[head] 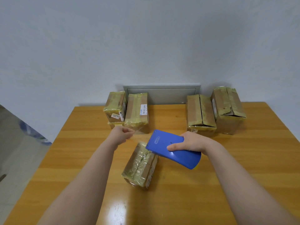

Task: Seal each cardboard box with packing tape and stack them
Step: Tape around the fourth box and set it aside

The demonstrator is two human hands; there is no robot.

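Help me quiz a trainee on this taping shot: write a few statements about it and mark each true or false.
1. The right hand holds a blue dispenser. True.
2. The left hand lies flat on the table. False: it is raised, pinching the tape.
3. The near box lies apart from the others. True.
4. The back boxes form one tower. False: they stand in two groups with bare table between.

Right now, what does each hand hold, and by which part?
The left hand pinches the free end of the clear tape. The right hand grips the blue tape dispenser across its flat body.
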